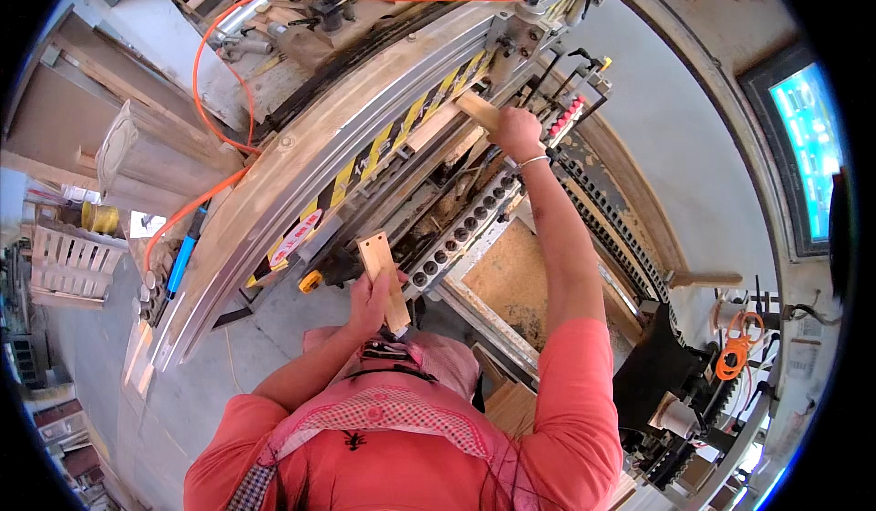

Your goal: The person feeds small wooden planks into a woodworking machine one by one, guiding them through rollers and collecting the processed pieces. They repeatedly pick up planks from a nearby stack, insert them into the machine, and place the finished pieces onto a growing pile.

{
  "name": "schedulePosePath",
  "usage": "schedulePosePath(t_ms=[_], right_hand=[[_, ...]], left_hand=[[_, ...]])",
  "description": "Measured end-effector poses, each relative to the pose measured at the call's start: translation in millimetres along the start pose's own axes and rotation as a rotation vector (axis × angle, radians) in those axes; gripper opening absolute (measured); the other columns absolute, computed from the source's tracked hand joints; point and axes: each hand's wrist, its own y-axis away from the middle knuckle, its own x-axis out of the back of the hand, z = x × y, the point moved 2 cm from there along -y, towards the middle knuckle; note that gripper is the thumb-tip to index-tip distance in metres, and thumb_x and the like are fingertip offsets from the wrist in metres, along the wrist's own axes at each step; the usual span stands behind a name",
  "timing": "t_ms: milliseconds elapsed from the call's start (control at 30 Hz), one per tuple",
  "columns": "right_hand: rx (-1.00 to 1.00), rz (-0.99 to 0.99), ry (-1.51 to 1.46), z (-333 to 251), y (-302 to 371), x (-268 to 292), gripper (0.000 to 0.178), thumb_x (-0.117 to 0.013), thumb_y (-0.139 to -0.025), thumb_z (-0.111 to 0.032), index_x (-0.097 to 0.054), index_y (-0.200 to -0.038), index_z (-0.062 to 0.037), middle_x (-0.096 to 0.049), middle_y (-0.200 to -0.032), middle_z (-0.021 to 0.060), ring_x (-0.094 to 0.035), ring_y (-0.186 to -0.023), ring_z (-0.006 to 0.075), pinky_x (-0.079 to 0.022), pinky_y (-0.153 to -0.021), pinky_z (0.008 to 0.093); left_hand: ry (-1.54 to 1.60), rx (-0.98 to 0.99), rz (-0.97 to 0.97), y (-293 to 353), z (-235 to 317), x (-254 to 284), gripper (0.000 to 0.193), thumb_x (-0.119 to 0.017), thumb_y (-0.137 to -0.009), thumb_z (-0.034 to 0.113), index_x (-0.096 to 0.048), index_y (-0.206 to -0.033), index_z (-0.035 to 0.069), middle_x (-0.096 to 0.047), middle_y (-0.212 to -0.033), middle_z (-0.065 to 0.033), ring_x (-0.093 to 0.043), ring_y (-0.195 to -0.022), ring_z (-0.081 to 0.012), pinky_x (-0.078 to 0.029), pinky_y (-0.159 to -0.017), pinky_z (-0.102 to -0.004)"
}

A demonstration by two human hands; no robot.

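My left hand (pixel 368 303) is closed round a short flat wooden board (pixel 380 260) in front of my waist. The board is tilted, and small dark holes show near its far end. Stretched far forward, my right hand (pixel 517 135) grips a wooden block (pixel 476 109) over the machine bed. That block's far end is beside another pale wooden strip (pixel 432 131), which lies along a black-and-yellow striped rail (pixel 401 120). Whether block and strip touch, I cannot tell. Under my right forearm runs a metal bar with a row of round black knobs (pixel 461 235).
A row of red knobs (pixel 567 117) stands just right of my right hand. An orange hose (pixel 203 82) loops across the far left. A lit screen (pixel 807 151) hangs at the right. Below my right arm is a framed brown panel (pixel 511 278). A black chain track (pixel 620 237) curves beside it.
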Motion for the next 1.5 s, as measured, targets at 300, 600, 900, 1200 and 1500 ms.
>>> schedulePosePath(t_ms=[300, 600, 900, 1200, 1500], right_hand=[[0.005, 0.14, -0.1, 11, 5, 1, 0.046, -0.064, -0.07, -0.048, -0.066, -0.086, -0.0048, -0.066, -0.081, 0.0132, -0.064, -0.077, 0.0304, -0.052, -0.069, 0.0392], [0.034, 0.153, -0.054, 3, 4, -2, 0.04, -0.062, -0.074, -0.044, -0.067, -0.083, -0.0051, -0.065, -0.085, 0.0147, -0.063, -0.082, 0.029, -0.051, -0.07, 0.0385], [0.005, 0.063, 0.018, -4, 0, 8, 0.035, -0.066, -0.068, -0.036, -0.067, -0.084, -0.005, -0.066, -0.086, 0.0139, -0.064, -0.083, 0.0279, -0.051, -0.073, 0.0369], [-0.056, 0.087, 0.044, -4, -6, 1, 0.041, -0.068, -0.067, -0.041, -0.066, -0.087, -0.0052, -0.065, -0.088, 0.014, -0.063, -0.085, 0.0277, -0.051, -0.076, 0.0359], [0.065, 0.091, 0.054, -4, -7, -1, 0.036, -0.066, -0.068, -0.04, -0.068, -0.082, -0.0058, -0.065, -0.087, 0.0134, -0.062, -0.087, 0.0273, -0.05, -0.076, 0.0364]], left_hand=[[-0.004, -0.02, 0.01, 0, 3, -5, 0.036, -0.035, -0.095, 0.026, -0.049, -0.11, -0.004, -0.06, -0.093, -0.0098, -0.056, -0.083, -0.0146, -0.045, -0.076, -0.0284], [0.058, -0.023, 0.053, -1, 8, -4, 0.029, -0.038, -0.095, 0.02, -0.054, -0.102, -0.003, -0.061, -0.088, -0.0065, -0.056, -0.079, -0.0111, -0.045, -0.072, -0.0253], [0.008, -0.054, 0.005, 0, 0, -2, 0.03, -0.037, -0.095, 0.024, -0.052, -0.105, -0.001, -0.06, -0.093, -0.007, -0.054, -0.082, -0.0118, -0.045, -0.074, -0.0266], [-0.01, -0.119, -0.04, -2, 1, -7, 0.026, -0.043, -0.093, 0.022, -0.056, -0.097, 0.0, -0.061, -0.085, -0.0033, -0.053, -0.078, -0.0092, -0.043, -0.071, -0.025], [0.018, -0.101, -0.009, -2, -4, -8, 0.023, -0.043, -0.092, 0.018, -0.056, -0.097, 0.0, -0.062, -0.088, -0.004, -0.053, -0.076, -0.0082, -0.043, -0.07, -0.0245]])
